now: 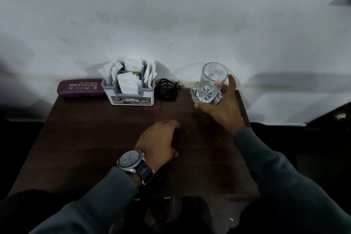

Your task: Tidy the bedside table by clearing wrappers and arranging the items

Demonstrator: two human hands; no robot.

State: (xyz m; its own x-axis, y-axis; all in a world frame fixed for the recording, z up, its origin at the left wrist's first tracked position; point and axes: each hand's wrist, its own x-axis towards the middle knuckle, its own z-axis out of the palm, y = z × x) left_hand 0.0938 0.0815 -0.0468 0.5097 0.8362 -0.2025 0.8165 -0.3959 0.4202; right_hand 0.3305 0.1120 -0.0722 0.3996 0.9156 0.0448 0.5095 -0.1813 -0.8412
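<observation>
My right hand [222, 108] grips a clear drinking glass [209, 83] near its base, tilted, over the back right of the dark wooden bedside table [95, 138]. My left hand [157, 142], with a wristwatch on its wrist, rests on the middle of the table with the fingers curled under and nothing visible in it. A grey organiser caddy [131, 93] stuffed with white papers and wrappers stands at the back centre. A maroon spectacle case [81, 87] lies to its left against the wall. A coiled black cable [167, 89] lies between the caddy and the glass.
A white wall [171, 24] runs right behind the table. Dark floor and dim shapes lie to both sides and below the table's front edge.
</observation>
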